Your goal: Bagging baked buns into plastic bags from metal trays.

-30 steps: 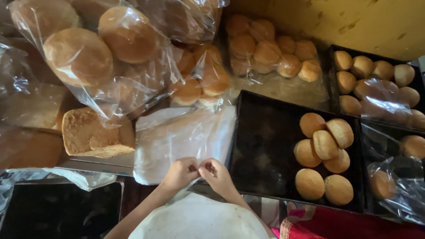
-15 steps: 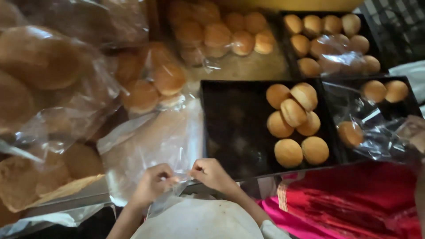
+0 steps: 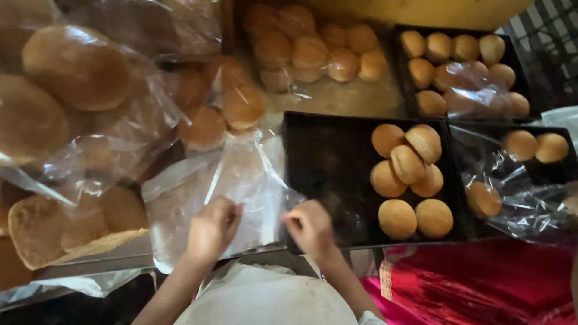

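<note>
Step looked like bag opening: left hand [image 3: 212,230] and right hand [image 3: 309,227] each pinched mouth edge of clear plastic bag [image 3: 232,192]; next called for spreading it beside buns [image 3: 409,180] on black tray [image 3: 325,162]

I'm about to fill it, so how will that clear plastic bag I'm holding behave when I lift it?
Likely floppy: the plastic bag lies crumpled and creased between the left hand and right hand. Probably very light, since it looks empty. Its glossy film may be slippery.
</note>
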